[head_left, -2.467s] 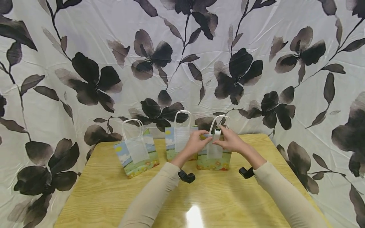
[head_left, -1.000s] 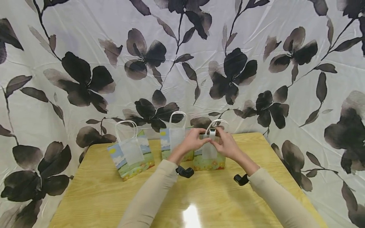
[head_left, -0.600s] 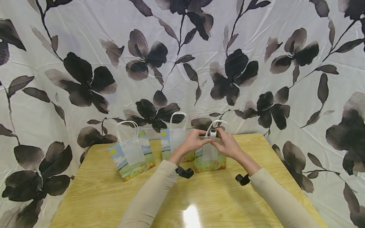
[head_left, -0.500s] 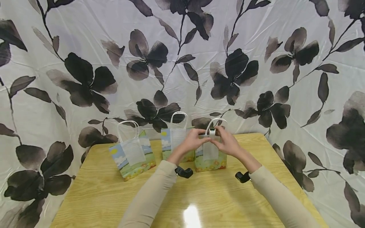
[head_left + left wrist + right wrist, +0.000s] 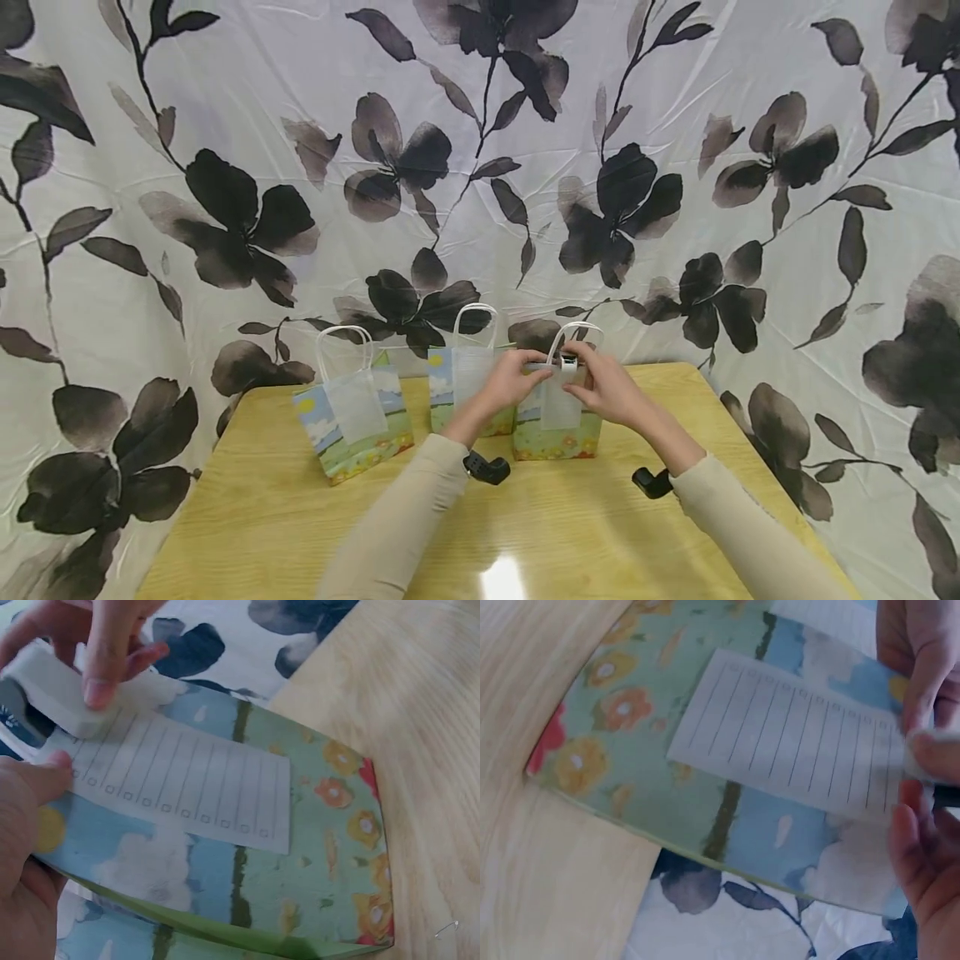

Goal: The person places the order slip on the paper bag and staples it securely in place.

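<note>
A small white stapler [image 5: 569,363] with a dark underside sits at the top edge of the right-hand paper gift bag [image 5: 557,445]. My right hand [image 5: 613,388] grips it, thumb on its white body in the left wrist view. A lined checklist sheet [image 5: 187,776] lies against the bag's painted front, its upper end by the stapler. At the bag's upper left, my left hand [image 5: 504,389] pinches the rim, its thumb [image 5: 45,776] over the front beside the sheet and its other fingers behind. The bag stands on the table, its white handles [image 5: 577,327] rising behind the stapler.
Two matching bags, the left one [image 5: 352,454] turned at an angle and the middle one [image 5: 442,396] partly behind my left hand, each carry a white sheet. They stand on the wooden table [image 5: 480,517], before a floral cloth backdrop [image 5: 495,225].
My right hand has shifted right and its thumb has drawn away from the left thumb, which it met half a second ago. The stapler has moved slightly right with it. The head view has tilted up.
</note>
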Motion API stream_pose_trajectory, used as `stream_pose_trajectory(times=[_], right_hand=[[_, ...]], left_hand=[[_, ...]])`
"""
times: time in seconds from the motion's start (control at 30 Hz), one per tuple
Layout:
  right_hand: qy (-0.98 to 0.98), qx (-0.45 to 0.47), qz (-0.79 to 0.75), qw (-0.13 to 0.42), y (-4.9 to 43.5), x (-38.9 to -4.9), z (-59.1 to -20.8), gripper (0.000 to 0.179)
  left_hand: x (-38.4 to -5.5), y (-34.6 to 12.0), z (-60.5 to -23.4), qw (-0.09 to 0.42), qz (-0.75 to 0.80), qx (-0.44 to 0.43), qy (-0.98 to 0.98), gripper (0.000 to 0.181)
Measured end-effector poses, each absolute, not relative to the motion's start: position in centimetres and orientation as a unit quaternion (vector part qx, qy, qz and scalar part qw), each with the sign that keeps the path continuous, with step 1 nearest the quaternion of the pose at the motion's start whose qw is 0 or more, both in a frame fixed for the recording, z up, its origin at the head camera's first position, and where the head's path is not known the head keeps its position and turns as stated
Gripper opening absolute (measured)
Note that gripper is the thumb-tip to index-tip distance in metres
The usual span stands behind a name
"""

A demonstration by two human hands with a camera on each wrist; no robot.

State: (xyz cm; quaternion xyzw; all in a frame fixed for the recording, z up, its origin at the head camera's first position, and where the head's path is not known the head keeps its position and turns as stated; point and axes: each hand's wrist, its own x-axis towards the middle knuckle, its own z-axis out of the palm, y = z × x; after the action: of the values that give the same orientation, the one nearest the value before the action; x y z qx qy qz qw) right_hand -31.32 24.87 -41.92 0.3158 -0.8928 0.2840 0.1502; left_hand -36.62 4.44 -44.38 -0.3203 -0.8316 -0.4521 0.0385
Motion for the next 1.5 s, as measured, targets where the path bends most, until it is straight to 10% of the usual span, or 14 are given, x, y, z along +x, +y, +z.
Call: stream_pose_trajectory(times=[0.7,1.5], right_hand=[[-0.821,0.285,0.372,0.327,25.5,-25.1,-45.2,0.029],[-0.879,0.142,0.428,0.154,26.6,-22.4,-52.7,0.019]], left_hand=[[-35.9,5.7,-44.5,0.08,-0.401,-0.314,-0.857,0.019],[-33.0,3.2,-42.6,0.143,-0.331,-0.328,-0.873,0.028]])
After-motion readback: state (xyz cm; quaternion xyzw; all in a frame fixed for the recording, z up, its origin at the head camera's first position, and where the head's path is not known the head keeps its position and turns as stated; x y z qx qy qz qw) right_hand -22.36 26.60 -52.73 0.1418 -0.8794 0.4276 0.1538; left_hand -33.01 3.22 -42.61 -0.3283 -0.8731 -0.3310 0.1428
